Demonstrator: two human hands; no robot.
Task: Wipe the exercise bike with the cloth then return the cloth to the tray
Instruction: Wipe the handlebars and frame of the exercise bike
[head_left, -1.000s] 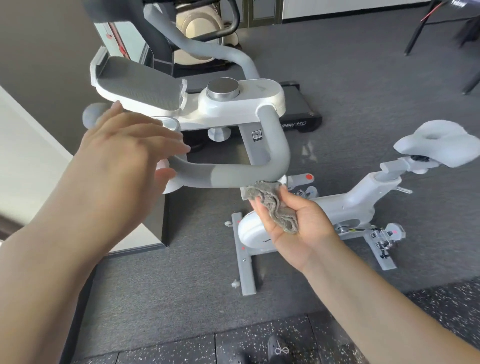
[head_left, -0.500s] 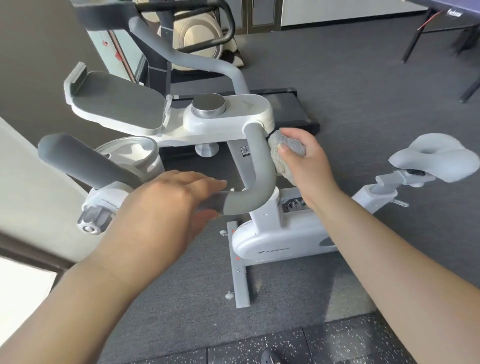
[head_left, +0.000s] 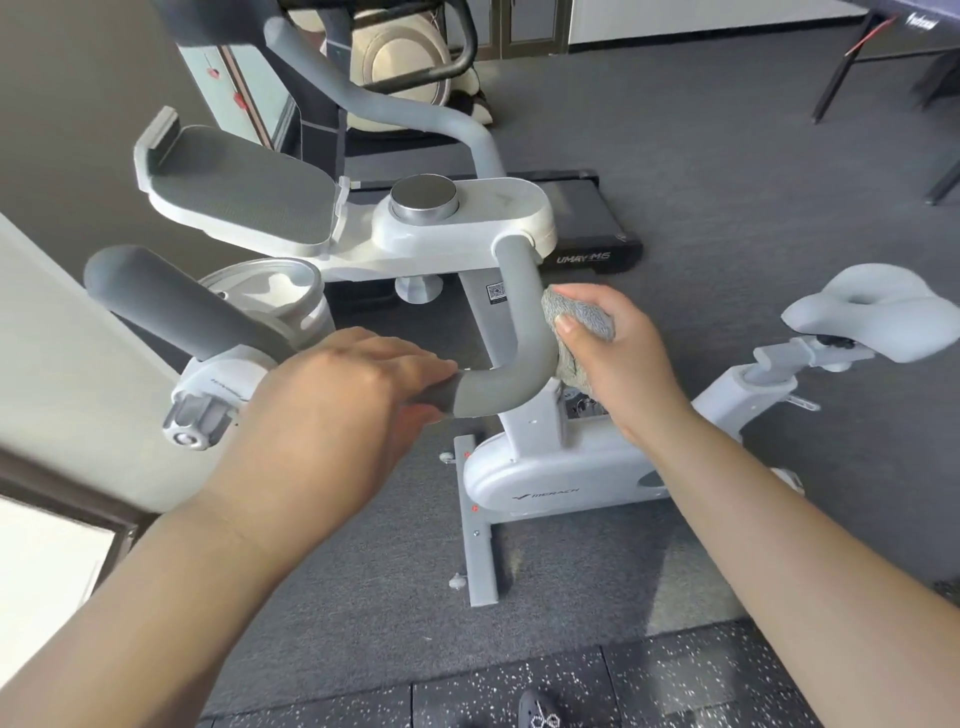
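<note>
**Grey gym carpet, white bike, cloth on the handlebar**

Grey carpet (head_left: 727, 156) lies under the white exercise bike (head_left: 561, 478). The right hand (head_left: 618, 364) grips the grey cloth (head_left: 582, 317), bunched against the outer side of the grey handlebar (head_left: 524, 332) bend. The left hand (head_left: 332, 415) curls its fingers around the handlebar's lower run. The saddle (head_left: 878, 317) sits off to the right.

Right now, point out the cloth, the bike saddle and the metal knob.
cloth (head_left: 584, 314): head view, grey bunched top above the thumb.
saddle (head_left: 878, 317): head view, pale padded top.
metal knob (head_left: 423, 195): head view, flat round face.
</note>
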